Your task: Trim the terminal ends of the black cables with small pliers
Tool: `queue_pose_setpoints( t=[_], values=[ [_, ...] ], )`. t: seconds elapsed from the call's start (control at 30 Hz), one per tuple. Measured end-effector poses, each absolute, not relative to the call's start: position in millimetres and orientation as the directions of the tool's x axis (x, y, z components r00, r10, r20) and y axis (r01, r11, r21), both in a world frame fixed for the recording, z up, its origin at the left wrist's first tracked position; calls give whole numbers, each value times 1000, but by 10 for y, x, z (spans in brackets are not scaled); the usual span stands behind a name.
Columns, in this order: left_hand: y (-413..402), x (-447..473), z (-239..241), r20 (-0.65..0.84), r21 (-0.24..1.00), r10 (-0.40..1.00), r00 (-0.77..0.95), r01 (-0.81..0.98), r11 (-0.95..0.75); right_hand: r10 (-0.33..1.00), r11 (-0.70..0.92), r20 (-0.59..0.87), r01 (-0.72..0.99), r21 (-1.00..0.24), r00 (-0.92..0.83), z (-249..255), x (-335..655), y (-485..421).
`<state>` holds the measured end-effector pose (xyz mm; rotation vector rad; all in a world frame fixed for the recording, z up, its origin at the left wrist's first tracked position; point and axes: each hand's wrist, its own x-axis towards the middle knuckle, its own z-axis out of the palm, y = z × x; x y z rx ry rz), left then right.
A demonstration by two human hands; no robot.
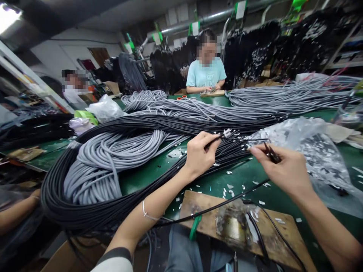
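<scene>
– Left hand (202, 155): what is recorded?
– Thumb and forefinger are pinched on a black cable piece (214, 140). White tips (227, 133) are seen just beyond the fingertips, on the side facing the right hand.
– And the right hand (285, 168)?
– Its fingers are curled around a dark, pointed item (272, 154); whether this is a tool or a cable part cannot be told.
– How is the pinched piece aligned?
– Its long axis is slanted up and to the right, away from the wearer. It is placed to the left of the right hand, with a gap between the two hands. The white tips are nearer to the left hand.
– Is anything noted in that gap?
– A thin black lead (246, 139) is stretched across it, nearly level, and is bent at its right end, just above the right fingertips. Contact there cannot be confirmed.
– Surroundings?
– Black cables (136, 121) are bundled behind the left hand; a clear plastic bag (320, 151) is noted beside the right.
</scene>
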<state>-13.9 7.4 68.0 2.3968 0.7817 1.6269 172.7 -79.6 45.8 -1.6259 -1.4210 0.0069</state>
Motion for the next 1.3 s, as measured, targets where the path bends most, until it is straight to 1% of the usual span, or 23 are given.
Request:
queue_pose_setpoints(
  t=[0.07, 0.13, 0.23, 0.33, 0.37, 0.4, 0.47, 0.53, 0.57, 0.6, 0.63, 0.7, 0.77, 0.87, 0.97, 1.07, 1.17, 1.3],
  values=[
    [-1, -129, 613, 715, 543, 618, 325, 298, -785, 793, 148, 532, 753, -641, 298, 400, 1705, -800],
    [-77, -118, 546, 605, 666, 705, 369, 251, -703, 823, 203, 520, 737, -645, 228, 354, 1632, -799],
    [-167, -100, 478, 470, 783, 771, 428, 201, -589, 838, 277, 519, 691, -667, 165, 355, 1471, -817],
    [-219, -96, 483, 413, 825, 793, 448, 185, -534, 845, 273, 509, 683, -677, 167, 457, 1358, -877],
    [-229, -99, 496, 409, 831, 797, 445, 179, -526, 866, 271, 483, 687, -674, 131, 506, 1351, -905],
    [-235, -103, 512, 408, 835, 802, 437, 177, -522, 898, 282, 436, 686, -671, 58, 552, 1360, -934],
    [-235, -109, 536, 415, 830, 808, 418, 189, -525, 939, 337, 294, 658, -673, -180, 614, 1419, -989],
    [-218, -108, 542, 438, 806, 804, 402, 221, -549, 904, 393, 150, 640, -660, -400, 596, 1498, -1022],
    [-202, -104, 540, 454, 789, 798, 396, 238, -566, 888, 408, 109, 658, -633, -446, 554, 1528, -1024],
    [-183, -100, 537, 471, 773, 791, 391, 251, -583, 894, 407, 101, 697, -590, -436, 493, 1546, -1015],
    [-161, -94, 536, 487, 758, 785, 384, 260, -598, 915, 385, 118, 748, -541, -385, 421, 1549, -996],
    [-115, -83, 552, 510, 745, 779, 364, 266, -612, 952, 275, 256, 839, -469, -169, 270, 1511, -931],
    [-78, -74, 593, 518, 753, 790, 328, 264, -603, 941, 190, 338, 864, -466, -25, 158, 1440, -854],
    [-57, -65, 669, 501, 790, 826, 258, 255, -558, 927, 143, 369, 840, -524, 73, 130, 1360, -761],
    [-81, -60, 682, 473, 829, 853, 221, 216, -516, 916, 150, 381, 774, -615, 126, 248, 1375, -724],
    [-143, -53, 617, 453, 842, 846, 280, 177, -509, 889, 159, 409, 699, -697, 205, 398, 1427, -751],
    [-213, -45, 545, 419, 846, 829, 371, 172, -505, 849, 171, 442, 641, -748, 289, 481, 1428, -819],
    [-278, -53, 527, 388, 866, 827, 407, 148, -478, 797, 197, 452, 535, -821, 401, 501, 1358, -914]
  ],
)
